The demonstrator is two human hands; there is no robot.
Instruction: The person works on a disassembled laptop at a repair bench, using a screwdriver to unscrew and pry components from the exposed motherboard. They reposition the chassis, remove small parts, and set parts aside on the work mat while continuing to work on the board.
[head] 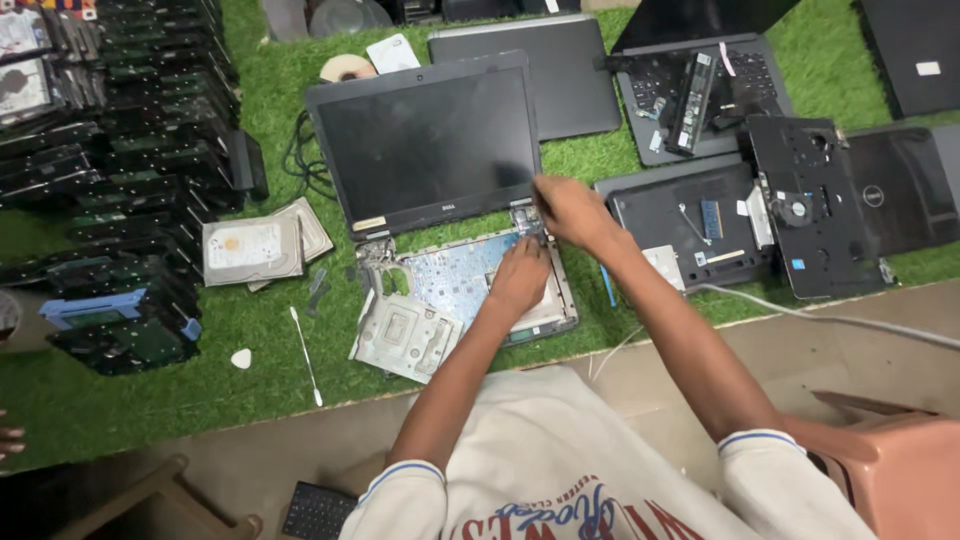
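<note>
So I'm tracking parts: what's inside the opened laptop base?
Inside the base a blue board shows beside bare metal framing. The left hand covers the middle; the right hand hides the hinge corner.

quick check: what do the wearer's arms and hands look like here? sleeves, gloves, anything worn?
Both hands are bare: left hand, right hand, with no gloves, and no watch or rings that I can make out. Forearms are uncovered. Short cream-white sleeves end above the elbows, each cuff trimmed with a thin blue stripe. The shirt has blue and red lettering on the chest.

Green turf mat (270, 350), opened laptop (430, 150), hard drives (255, 245), stacked boards (140, 150)
</note>
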